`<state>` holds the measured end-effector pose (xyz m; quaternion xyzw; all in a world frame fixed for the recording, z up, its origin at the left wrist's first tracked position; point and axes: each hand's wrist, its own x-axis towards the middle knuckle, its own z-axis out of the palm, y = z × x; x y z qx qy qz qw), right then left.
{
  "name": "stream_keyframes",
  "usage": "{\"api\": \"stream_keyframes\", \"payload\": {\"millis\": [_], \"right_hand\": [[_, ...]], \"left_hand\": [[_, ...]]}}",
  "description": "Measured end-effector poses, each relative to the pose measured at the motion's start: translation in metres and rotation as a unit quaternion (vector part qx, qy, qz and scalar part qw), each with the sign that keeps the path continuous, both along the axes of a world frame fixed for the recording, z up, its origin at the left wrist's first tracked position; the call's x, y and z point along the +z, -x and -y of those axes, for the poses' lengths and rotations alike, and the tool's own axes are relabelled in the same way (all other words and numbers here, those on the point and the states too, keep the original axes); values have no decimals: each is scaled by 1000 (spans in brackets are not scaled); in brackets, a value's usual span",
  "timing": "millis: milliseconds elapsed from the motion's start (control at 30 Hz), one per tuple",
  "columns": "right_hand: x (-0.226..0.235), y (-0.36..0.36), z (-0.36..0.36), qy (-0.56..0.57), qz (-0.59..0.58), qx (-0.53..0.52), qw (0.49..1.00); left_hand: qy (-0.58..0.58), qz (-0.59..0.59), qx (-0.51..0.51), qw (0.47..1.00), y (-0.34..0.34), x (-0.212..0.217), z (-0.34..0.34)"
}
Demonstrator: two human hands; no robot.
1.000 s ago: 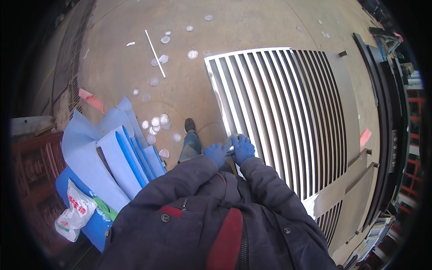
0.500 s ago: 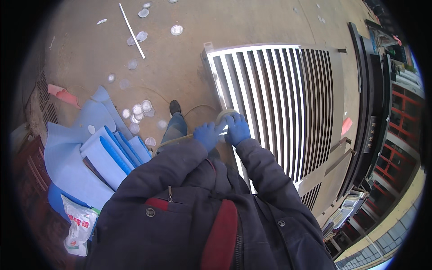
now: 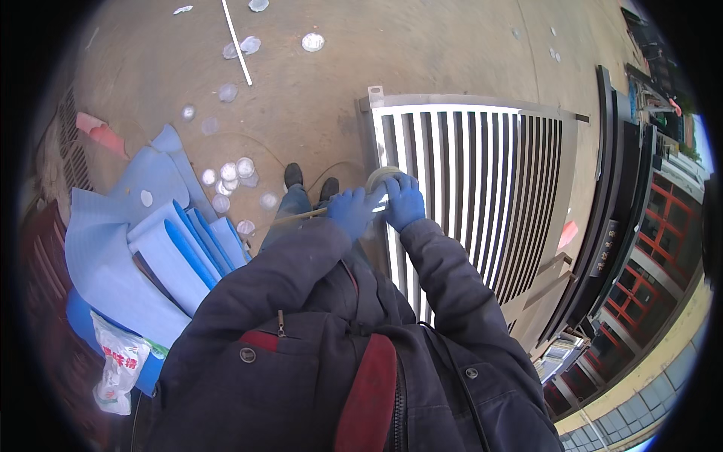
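Note:
Both my hands wear blue gloves and are closed on one hand-held disc sander [image 3: 382,175], its round pad at the near left edge of a slatted metal panel [image 3: 459,196]. My left hand [image 3: 350,215] wraps round the rear of the sander. Its front end is under my right hand [image 3: 404,201]. A bit of the tool's shiny body shows between the gloves. From beside my left hand a yellowish hose [image 3: 301,218] runs off to the left. The gloves hide most of the tool, and whether its pad touches the slats I cannot tell.
Blue sheeting [image 3: 113,248] lies in folds on my left, with a white plastic bag [image 3: 117,365] on it. Several round pale discs [image 3: 245,167] and a white rod [image 3: 237,41] lie on the ground. Long dark beams [image 3: 610,188] stand beyond the panel.
My view has shifted, so the panel sits slightly lower and further right, and my second shoe now shows. Both hands keep their grip on the sander at the panel's edge.

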<state>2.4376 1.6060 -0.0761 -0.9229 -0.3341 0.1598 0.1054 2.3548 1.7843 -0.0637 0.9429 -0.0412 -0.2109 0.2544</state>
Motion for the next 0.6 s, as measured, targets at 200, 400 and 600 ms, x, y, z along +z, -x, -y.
{"api": "stream_keyframes", "payload": {"millis": [200, 400, 600], "right_hand": [[6, -45, -21, 3, 9, 10, 1000], [9, -77, -38, -6, 18, 29, 999], [7, -123, -69, 33, -19, 44, 998]], "left_hand": [[-11, 15, 36, 999, -35, -1, -7], [-19, -4, 68, 997, -63, -2, -17], [-12, 3, 100, 995, -100, 0, -42]]}}
